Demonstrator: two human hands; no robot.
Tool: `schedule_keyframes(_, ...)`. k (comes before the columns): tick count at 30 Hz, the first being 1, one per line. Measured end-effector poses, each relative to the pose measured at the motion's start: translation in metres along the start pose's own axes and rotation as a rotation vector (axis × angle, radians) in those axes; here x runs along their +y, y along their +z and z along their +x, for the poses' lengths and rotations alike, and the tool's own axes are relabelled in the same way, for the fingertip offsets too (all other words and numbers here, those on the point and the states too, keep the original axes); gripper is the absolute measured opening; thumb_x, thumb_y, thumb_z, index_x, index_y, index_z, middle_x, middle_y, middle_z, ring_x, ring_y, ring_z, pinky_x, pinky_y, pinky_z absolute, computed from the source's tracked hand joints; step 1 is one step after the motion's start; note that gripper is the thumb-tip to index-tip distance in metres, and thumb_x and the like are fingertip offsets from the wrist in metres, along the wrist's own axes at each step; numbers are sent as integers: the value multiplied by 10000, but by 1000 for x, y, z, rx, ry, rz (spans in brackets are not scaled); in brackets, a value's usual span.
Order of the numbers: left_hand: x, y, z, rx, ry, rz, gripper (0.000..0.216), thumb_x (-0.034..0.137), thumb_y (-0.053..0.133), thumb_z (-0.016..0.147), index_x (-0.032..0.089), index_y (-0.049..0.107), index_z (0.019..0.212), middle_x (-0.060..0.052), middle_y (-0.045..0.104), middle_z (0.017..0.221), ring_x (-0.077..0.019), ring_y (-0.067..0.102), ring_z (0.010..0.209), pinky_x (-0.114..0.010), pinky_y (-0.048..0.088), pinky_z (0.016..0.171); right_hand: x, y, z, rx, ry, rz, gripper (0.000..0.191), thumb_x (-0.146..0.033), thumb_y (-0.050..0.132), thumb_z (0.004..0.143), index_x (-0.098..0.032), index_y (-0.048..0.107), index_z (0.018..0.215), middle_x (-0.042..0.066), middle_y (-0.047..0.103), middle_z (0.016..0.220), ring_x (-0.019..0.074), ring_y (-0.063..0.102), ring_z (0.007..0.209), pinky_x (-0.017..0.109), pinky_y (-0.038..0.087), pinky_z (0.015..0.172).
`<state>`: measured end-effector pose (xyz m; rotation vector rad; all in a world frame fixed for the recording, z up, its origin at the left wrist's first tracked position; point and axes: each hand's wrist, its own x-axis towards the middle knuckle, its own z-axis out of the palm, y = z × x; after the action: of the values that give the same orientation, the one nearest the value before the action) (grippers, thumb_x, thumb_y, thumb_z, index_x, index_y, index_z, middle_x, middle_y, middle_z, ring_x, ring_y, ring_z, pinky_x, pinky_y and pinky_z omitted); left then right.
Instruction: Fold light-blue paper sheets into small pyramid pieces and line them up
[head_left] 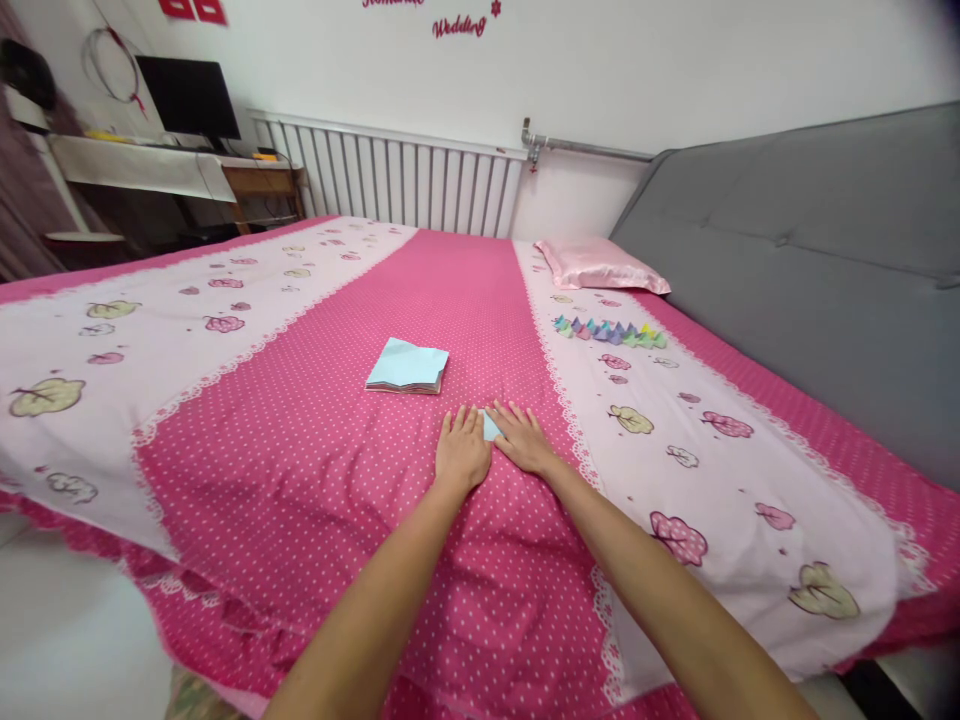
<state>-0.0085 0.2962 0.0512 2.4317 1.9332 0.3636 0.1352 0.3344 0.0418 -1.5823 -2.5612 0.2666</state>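
A small piece of light blue paper [491,426] lies on the pink dotted bedspread, its outer parts hidden under my hands. My left hand [461,450] presses flat over its left side with the fingers stretched forward. From the right, my right hand [521,435] lies flat on the other side, fingers apart. Just beyond and to the left sits a stack of square paper sheets [409,365] with a light blue sheet on top. A row of folded paper pieces [609,332] in several colours rests farther off on the right.
The bedspread [300,450] is wrinkled near my arms. A pink pillow [600,266] lies by the grey headboard [787,230] at the right. Behind the bed stand a white radiator [397,175] and, at the far left, a desk [259,180] with a monitor [191,98].
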Motion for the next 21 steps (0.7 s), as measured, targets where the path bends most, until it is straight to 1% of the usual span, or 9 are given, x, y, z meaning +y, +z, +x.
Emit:
schedule_keyframes(7,0,-1,1,1,5,-8,531,238,280,855,89,339,1361,-80,371,1413,-238,240,1337,-426,133,1101,7,4,3,49,-36,138,613,-174,338,801,-274,266,1401,4,185,1492,247,122,1369,507,89,1082)
schedule_keyframes(9,0,-1,1,-1,2,-7,530,228,278,854,87,338,1361,-82,368,1414,-235,240,1337,-424,137,1101,9,7,4,106,-29,253,621,-147,354,769,-258,324,1380,17,242,1475,236,159,1363,505,86,1085)
schedule_keyframes(11,0,-2,0,0,-7,-8,529,230,269,857,77,343,1357,-89,362,1417,-232,242,1337,-418,138,1103,11,9,5,185,-9,383,619,-128,366,740,-229,384,1351,29,320,1444,214,223,1346,475,96,1097)
schedule_keyframes(13,0,-3,0,3,-14,-12,531,236,264,859,66,343,1356,-95,348,1423,-228,242,1337,-409,137,1106,15,11,6,255,28,475,615,-117,355,730,-184,404,1339,48,377,1413,189,291,1317,422,151,1103)
schedule_keyframes(15,0,-2,-1,12,-22,-21,538,238,270,855,58,335,1358,-100,331,1431,-223,238,1340,-399,137,1108,17,11,6,307,74,524,610,-115,321,743,-148,381,1350,68,401,1397,172,341,1290,378,228,1085)
schedule_keyframes(17,0,-1,-2,34,-33,-34,546,231,279,848,47,327,1359,-112,318,1435,-218,235,1342,-386,138,1110,19,12,5,353,116,583,586,-130,293,774,-144,362,1356,79,440,1367,166,395,1254,362,295,1052)
schedule_keyframes(19,0,1,-3,71,-46,-49,558,221,292,837,27,315,1360,-132,318,1433,-216,241,1339,-372,141,1111,19,12,5,385,140,643,534,-188,282,825,-157,357,1352,85,495,1318,170,458,1203,363,352,1009)
schedule_keyframes(21,0,2,-5,115,-64,-65,573,213,310,825,4,304,1358,-157,327,1424,-223,256,1333,-366,155,1108,18,12,5,406,149,693,497,-288,310,862,-159,369,1339,102,536,1270,183,508,1149,368,393,967)
